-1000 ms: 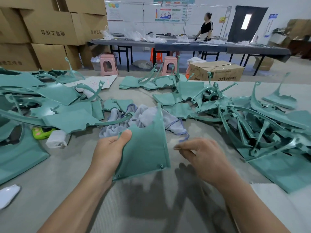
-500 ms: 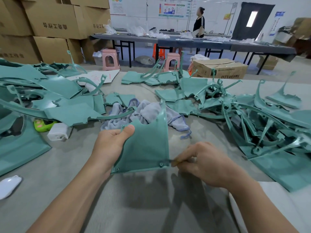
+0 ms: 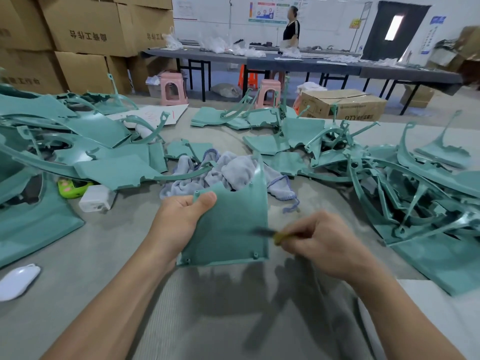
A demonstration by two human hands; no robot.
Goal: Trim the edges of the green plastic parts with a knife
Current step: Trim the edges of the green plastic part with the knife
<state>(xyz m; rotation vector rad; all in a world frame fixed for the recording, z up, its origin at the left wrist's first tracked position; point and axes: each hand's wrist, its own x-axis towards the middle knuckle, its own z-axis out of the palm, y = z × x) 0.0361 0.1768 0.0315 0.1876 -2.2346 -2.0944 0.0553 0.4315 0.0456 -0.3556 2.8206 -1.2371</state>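
On the panel's (image 3: pixel 228 227) edge — knife (image 3: pixel 270 233).

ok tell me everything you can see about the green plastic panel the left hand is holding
The flat teal-green plastic panel looks matte and roughly four-sided, with a curved notch in its top edge, a raised rim along the right side and small screw bosses near the corners. The left hand grips its left edge, holding it upright above the table. The right hand's blurred knife meets its right edge.

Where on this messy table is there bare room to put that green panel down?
Bare grey table lies near the person, between the white mouse-like object at left and the left hand; also under the held panel. Crowded: the pile of green parts right, another left, the cloth behind.
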